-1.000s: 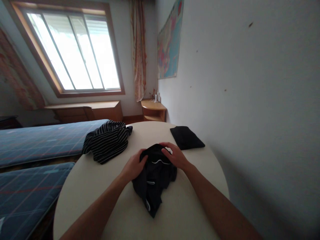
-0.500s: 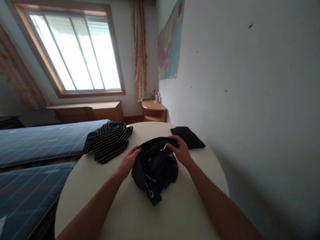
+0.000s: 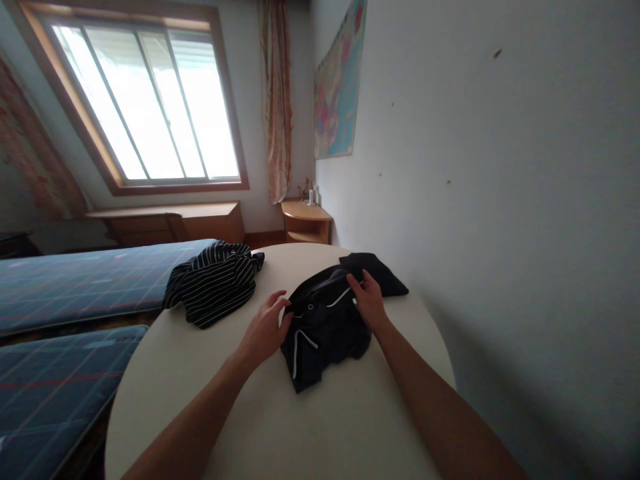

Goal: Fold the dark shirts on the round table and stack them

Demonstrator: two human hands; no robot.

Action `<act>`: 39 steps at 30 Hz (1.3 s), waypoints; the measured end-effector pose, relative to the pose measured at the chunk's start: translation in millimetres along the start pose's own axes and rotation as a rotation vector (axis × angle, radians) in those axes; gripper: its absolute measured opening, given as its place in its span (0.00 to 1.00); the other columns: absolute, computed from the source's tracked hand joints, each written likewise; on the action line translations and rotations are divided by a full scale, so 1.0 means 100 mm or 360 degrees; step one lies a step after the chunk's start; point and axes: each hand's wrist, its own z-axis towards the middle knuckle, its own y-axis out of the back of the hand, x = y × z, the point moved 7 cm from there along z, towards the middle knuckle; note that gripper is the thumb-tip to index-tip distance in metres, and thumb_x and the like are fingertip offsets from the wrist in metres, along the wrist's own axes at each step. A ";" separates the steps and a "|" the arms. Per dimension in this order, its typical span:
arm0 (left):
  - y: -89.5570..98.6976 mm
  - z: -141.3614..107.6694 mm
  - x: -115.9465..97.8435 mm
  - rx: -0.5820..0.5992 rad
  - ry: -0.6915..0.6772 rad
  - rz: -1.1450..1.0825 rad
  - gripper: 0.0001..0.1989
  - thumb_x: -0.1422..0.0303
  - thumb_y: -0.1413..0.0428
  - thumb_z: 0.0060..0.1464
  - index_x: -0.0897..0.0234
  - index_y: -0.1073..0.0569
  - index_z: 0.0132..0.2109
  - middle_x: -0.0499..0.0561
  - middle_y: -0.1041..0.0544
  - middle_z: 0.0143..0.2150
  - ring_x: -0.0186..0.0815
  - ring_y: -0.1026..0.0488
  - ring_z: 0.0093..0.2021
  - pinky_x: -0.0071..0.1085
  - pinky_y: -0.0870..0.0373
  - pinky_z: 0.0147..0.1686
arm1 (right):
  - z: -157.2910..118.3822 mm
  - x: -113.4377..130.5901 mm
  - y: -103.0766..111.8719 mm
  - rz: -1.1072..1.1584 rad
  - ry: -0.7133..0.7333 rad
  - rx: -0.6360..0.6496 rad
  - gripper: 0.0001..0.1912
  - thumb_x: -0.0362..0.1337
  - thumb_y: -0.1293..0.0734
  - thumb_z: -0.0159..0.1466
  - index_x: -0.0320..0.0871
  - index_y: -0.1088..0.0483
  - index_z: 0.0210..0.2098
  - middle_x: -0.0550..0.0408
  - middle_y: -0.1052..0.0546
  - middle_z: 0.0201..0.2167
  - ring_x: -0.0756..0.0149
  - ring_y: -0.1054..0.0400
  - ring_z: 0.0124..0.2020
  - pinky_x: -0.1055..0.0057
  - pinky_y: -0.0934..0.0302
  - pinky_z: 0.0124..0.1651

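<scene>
Dark navy shorts (image 3: 327,340) with a white drawstring and a metal eyelet lie crumpled on the round cream table (image 3: 320,427). My left hand (image 3: 267,328) pinches the left end of their waistband between thumb and fingers. At the waistband's right end, my right hand (image 3: 370,301) grips the cloth, the white cord running up to it. Between the two hands the waistband is stretched out. Just beyond my right hand lies a flat, folded black garment (image 3: 385,273). A black garment with white stripes (image 3: 215,283) sits bunched up at the table's left.
Two blue plaid mattresses (image 3: 100,277) adjoin the table on the left. A bare white wall (image 3: 500,233) runs along the right. A wooden corner shelf (image 3: 306,213) with small bottles and a desk (image 3: 210,217) stand at the back below the window.
Both hands have shifted a little to the right with the shorts. The waistband now slants up to the right, and its front with eyelet and cord faces me more flatly.
</scene>
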 end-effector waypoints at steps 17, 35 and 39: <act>0.20 0.10 0.47 -0.0370 0.0558 -0.1058 0.21 0.55 0.44 0.56 0.64 0.31 0.52 0.51 0.24 0.37 0.34 0.26 0.31 0.28 0.31 0.30 | -0.16 -0.08 -0.27 -0.0365 -0.0055 0.0659 0.17 0.51 0.37 0.66 0.46 0.31 0.46 0.54 0.23 0.40 0.60 0.28 0.40 0.62 0.34 0.46; 0.21 0.14 0.62 -0.0259 0.0549 -0.0820 0.17 0.56 0.43 0.52 0.64 0.22 0.41 0.54 0.19 0.38 0.41 0.22 0.37 0.34 0.26 0.37 | 0.09 -0.09 0.16 -0.0153 0.0001 -0.0088 0.18 0.54 0.35 0.63 0.45 0.29 0.36 0.56 0.25 0.31 0.63 0.33 0.32 0.69 0.39 0.34; 0.45 0.12 0.66 -0.0486 0.0585 -0.0506 0.17 0.59 0.49 0.57 0.63 0.23 0.44 0.53 0.19 0.37 0.40 0.23 0.36 0.32 0.27 0.36 | 0.10 -0.01 0.20 -0.0159 0.0048 -0.0160 0.19 0.54 0.35 0.63 0.44 0.27 0.38 0.55 0.24 0.32 0.62 0.32 0.33 0.68 0.39 0.36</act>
